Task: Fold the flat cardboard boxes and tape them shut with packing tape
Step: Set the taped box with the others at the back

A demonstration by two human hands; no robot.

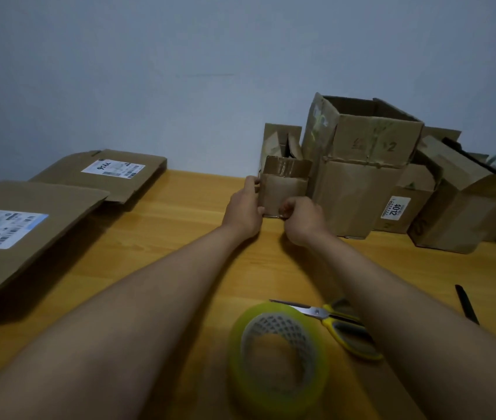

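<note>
A small brown cardboard box [283,184] stands on the wooden table [180,237] near the wall, its top flap taped. My left hand [245,209] grips its left side, fingers curled round the edge. My right hand [303,219] holds its lower right corner with curled fingers. A roll of clear yellowish packing tape [280,353] lies close to me between my forearms. Two flat cardboard boxes with white labels lie at the left, one near [19,237] and one farther back [104,174].
Yellow-handled scissors [340,325] lie right of the tape, partly under my right forearm. Several folded boxes [362,165] are grouped at the back right against the wall. A thin black tool [466,304] lies at the right.
</note>
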